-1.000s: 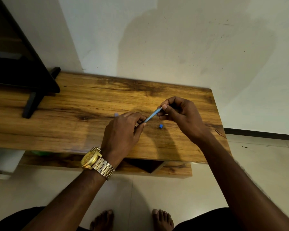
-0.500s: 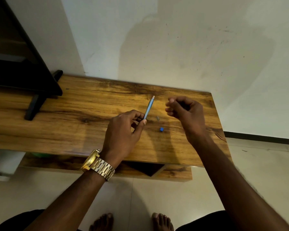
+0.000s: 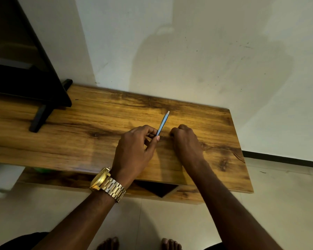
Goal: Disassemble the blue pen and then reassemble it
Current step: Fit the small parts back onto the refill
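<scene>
A left hand point(image 3: 134, 150) pinches the blue pen point(image 3: 162, 123) in its fingers, tip angled up over the wooden worktop point(image 3: 61, 141); the right hand point(image 3: 185, 139) rests curled just beside it, contents unseen.

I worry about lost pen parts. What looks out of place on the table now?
Nothing stands out. The left hand holds the pen tilted up over the table; the right hand rests closed on the wood beside it. No loose part shows on the table; one could be hidden under the right hand.
</scene>
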Tool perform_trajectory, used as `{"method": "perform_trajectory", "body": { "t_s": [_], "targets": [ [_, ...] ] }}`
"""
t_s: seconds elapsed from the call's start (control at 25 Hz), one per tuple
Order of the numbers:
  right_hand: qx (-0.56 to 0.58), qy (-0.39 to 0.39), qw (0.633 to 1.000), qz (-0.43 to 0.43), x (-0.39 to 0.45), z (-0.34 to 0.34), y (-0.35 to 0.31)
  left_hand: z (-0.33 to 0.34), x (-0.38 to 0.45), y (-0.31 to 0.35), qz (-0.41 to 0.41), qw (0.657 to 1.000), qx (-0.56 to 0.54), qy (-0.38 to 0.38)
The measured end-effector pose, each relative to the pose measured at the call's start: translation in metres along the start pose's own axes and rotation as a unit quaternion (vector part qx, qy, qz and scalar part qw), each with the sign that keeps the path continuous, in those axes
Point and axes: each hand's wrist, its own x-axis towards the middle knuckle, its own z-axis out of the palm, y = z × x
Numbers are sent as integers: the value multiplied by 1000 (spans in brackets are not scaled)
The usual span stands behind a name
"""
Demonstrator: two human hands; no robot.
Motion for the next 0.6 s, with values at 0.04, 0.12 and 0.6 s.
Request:
{"method": "perform_trajectory", "body": {
  "t_s": [0.04,0.12,0.6],
  "targets": [
    [13,8,1000,3,2,-3,1,0,0,0,-2,1000,1,-1],
    [88,54,994,30,7,-16,6,-1,-1,-1,-4,1000,1,-2],
    [697,52,708,100,-14,-58,25,9,-2,5,32,999,26,-16]
  ]
}}
